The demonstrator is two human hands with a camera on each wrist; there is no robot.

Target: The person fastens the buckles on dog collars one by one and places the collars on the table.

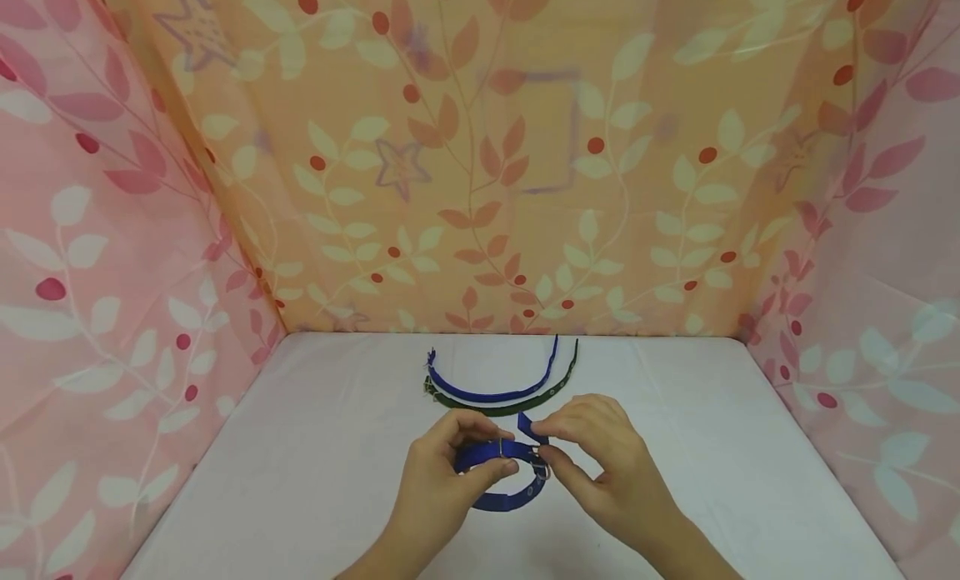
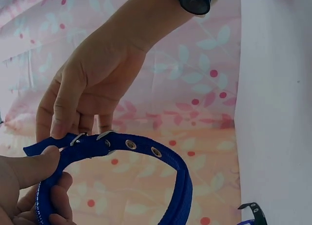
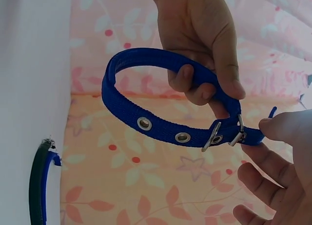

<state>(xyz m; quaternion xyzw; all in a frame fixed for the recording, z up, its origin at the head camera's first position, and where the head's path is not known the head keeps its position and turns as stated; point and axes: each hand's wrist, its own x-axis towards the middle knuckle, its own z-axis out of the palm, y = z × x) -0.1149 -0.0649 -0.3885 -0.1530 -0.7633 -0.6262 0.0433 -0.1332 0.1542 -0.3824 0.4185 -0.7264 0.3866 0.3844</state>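
Note:
A blue collar [image 1: 502, 502], bent into a loop, is held up in front of me in both hands. My left hand [image 1: 442, 463] grips its band, thumb on one face and fingers on the other. With thumb and fingers, my right hand [image 1: 600, 447] pinches the strap's free end [image 3: 253, 136], which sticks out past the metal buckle [image 3: 238, 132]. A metal ring [image 3: 212, 136] hangs beside the buckle. Metal-rimmed holes [image 3: 182, 137] run along the band. The strap passes through the buckle; where the prong sits is unclear.
Farther back on the white table [image 1: 300, 455] lie another blue collar [image 1: 487, 397] and a dark green collar [image 1: 510, 411], curved side by side. Leaf-patterned curtains [image 1: 465, 230] enclose the table at the back and both sides.

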